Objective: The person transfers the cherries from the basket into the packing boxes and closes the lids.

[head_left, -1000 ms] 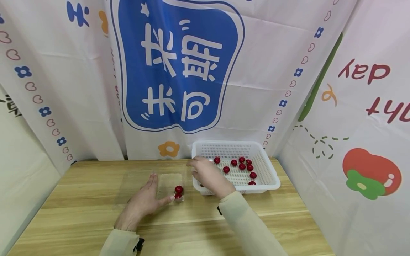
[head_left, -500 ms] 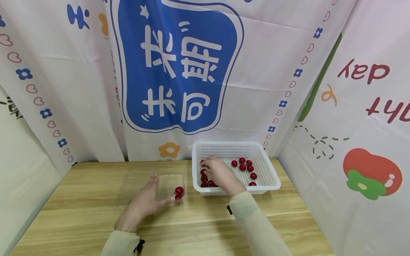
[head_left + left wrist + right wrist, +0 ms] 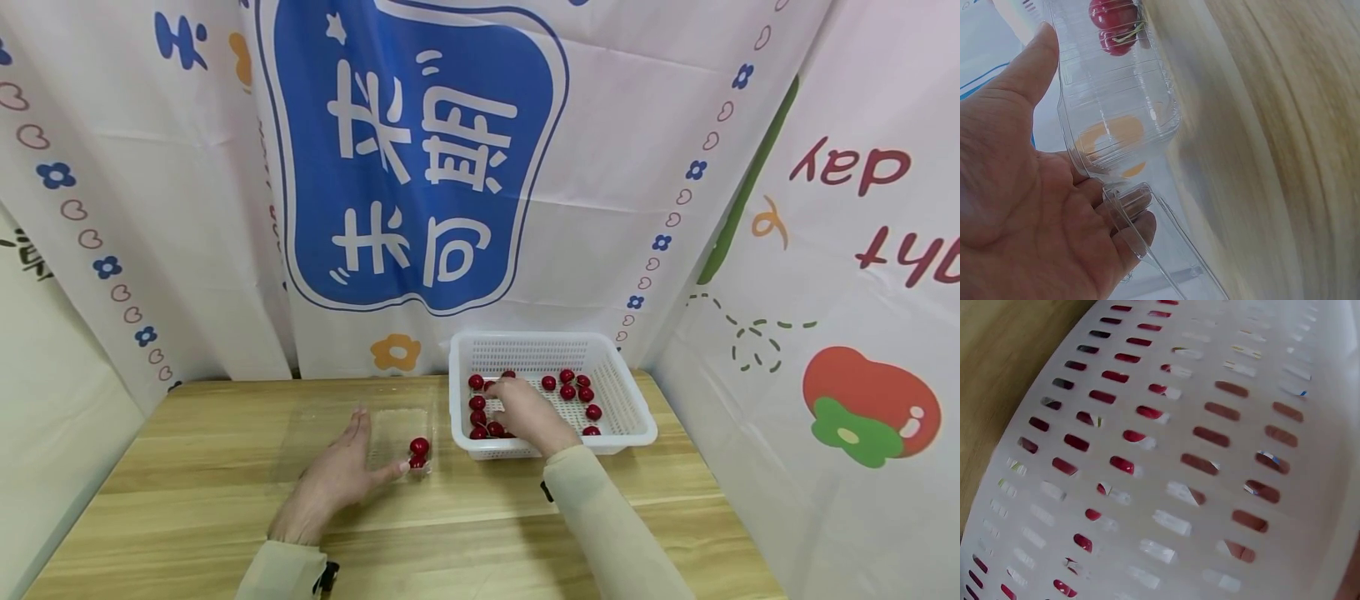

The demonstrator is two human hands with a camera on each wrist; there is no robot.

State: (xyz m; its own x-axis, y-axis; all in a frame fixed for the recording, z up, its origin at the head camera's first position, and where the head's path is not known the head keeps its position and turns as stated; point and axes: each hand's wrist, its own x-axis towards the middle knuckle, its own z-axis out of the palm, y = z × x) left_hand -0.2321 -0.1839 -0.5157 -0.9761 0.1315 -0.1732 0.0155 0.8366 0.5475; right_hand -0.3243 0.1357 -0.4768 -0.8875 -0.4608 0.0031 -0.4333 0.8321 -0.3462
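A clear plastic clamshell box (image 3: 390, 414) lies unfolded on the table, with two red cherries (image 3: 418, 450) near one corner. My left hand (image 3: 333, 479) rests against it, thumb and fingers spread; in the left wrist view the thumb lies along one side and the fingertips touch the hinge edge of the box (image 3: 1116, 94). My right hand (image 3: 528, 412) reaches into a white plastic basket (image 3: 647, 432), its fingertips beside a cherry (image 3: 490, 386). Whether they pinch it is hidden. The right wrist view shows mostly the slotted basket wall (image 3: 1166, 462), with red cherries behind it.
Several cherries (image 3: 477, 417) line the basket's left side, and several more (image 3: 585, 392) sit toward its right. The wooden table (image 3: 420, 542) backs onto a printed white curtain (image 3: 600, 208). The box's transparent lid (image 3: 300, 433) spreads left of the left hand.
My right hand has moved from the basket's left rim inward and to the right, uncovering the cherries along the left side. The left hand and box have stayed in place.
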